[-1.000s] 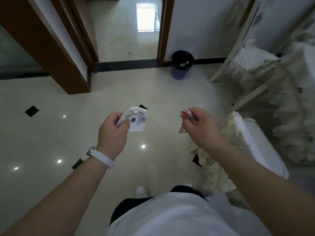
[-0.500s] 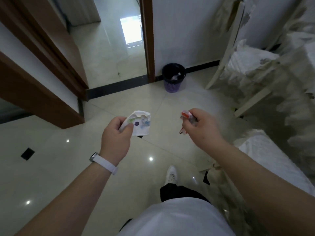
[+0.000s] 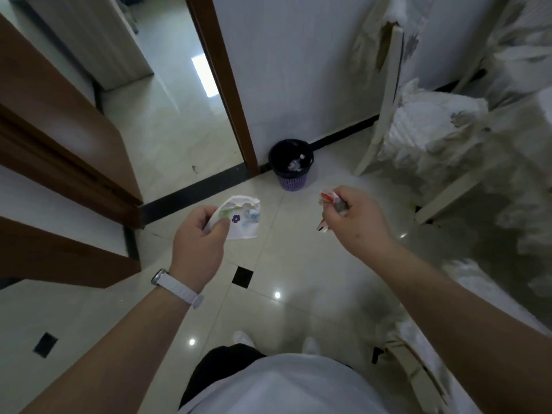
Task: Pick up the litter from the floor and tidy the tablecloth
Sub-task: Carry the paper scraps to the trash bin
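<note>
Glossy floor tiles (image 3: 268, 294) throw back ceiling-light spots — polished, smooth, pale with small black insets. The left hand (image 3: 198, 243) pinches a crumpled paper cup (image 3: 242, 222), matt white with printed flowers, rim torn ragged. The right hand (image 3: 357, 222) grips a shiny, crinkled wrapper (image 3: 327, 204) in red and white. By the wall, a bin (image 3: 291, 165) of purple plastic lattice with a black liner. Door frame (image 3: 221, 85) — brown wood, satin sheen. White quilted cloth (image 3: 424, 135) looks soft and matt. A smooth white strap (image 3: 179, 289) circles the wrist.
</note>
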`<state>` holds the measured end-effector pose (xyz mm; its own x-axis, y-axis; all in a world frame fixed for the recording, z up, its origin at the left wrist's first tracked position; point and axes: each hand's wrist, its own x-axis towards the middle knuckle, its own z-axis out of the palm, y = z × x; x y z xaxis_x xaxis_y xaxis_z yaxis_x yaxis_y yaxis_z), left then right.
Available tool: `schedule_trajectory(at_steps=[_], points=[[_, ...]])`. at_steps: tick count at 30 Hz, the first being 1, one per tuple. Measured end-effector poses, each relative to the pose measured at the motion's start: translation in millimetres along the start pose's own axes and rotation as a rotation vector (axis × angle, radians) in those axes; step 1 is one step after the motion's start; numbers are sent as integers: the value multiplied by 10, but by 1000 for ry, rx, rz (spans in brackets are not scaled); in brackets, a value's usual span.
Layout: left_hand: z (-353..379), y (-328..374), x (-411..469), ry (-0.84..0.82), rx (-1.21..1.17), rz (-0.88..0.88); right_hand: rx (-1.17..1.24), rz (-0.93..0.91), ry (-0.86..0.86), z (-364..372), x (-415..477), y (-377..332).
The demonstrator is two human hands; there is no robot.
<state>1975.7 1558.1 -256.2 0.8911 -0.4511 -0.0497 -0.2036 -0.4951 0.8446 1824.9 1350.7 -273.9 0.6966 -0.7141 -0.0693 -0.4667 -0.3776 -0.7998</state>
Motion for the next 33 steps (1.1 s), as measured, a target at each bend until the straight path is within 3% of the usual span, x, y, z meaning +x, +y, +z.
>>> schedule_trajectory(at_steps=[9,22,28,33], points=[[169,-196,1297,-49,-112,-54,-61,70,63,284,894,-88],[-10,-356,3825,-271,-166,-71,-205,223,171,925,2519,-997],[291,-236,4475,-330,-180,-84,-230,270,265,942,2990,-914],[719,-140,4927,-329,-80,-20,-170,305,200,960,3505,-693]])
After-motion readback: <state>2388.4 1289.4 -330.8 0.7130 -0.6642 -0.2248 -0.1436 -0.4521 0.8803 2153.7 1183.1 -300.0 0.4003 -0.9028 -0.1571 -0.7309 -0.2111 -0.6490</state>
